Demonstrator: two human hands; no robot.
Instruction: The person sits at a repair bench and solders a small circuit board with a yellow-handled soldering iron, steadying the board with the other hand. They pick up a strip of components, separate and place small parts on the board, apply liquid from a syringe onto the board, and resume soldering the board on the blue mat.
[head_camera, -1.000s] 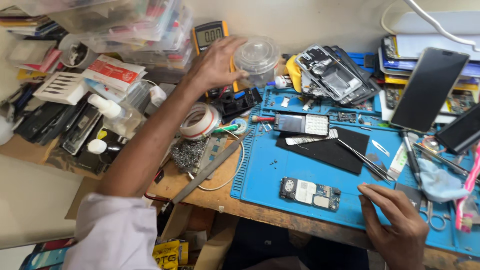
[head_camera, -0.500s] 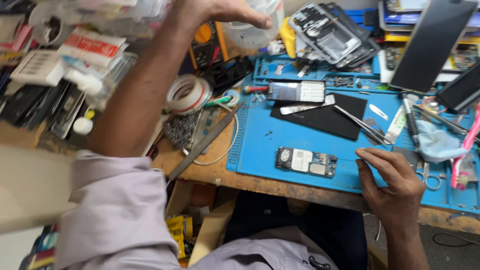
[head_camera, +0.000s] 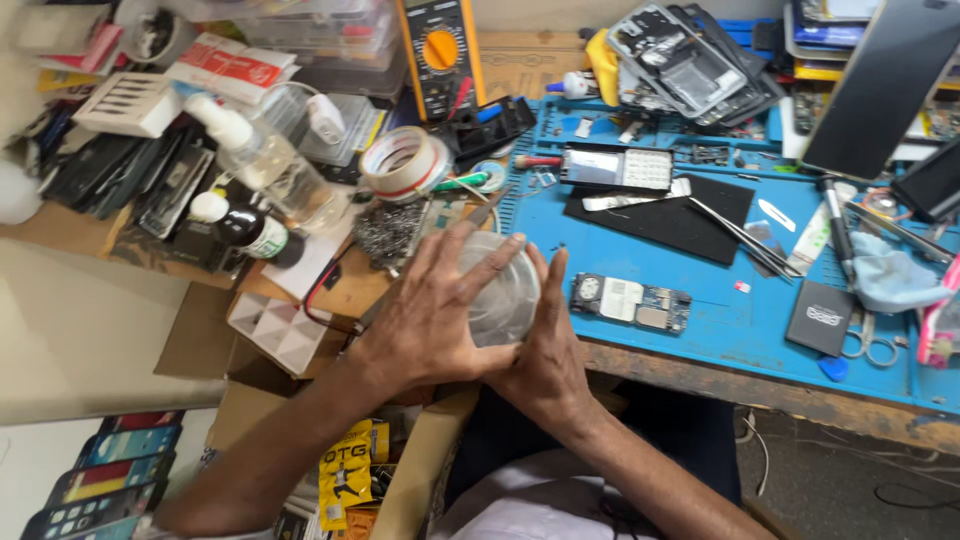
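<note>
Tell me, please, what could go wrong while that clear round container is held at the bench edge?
Both the left hand and right hand grip the clear round container right over the bench edge; if it slips, it may fall into the open cardboard box below. The exposed circuit board lies just beside the right hand and could get knocked.

Both hands, left hand (head_camera: 425, 325) and right hand (head_camera: 545, 350), clasp a round clear plastic container (head_camera: 500, 290) at the blue mat's (head_camera: 720, 320) edge on the tabletop (head_camera: 800, 395)

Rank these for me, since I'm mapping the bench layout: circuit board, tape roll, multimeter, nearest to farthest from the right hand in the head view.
From the right hand:
1. Circuit board, just right, on the blue mat.
2. Tape roll, up and left.
3. Multimeter, at the bench's back edge.
</note>
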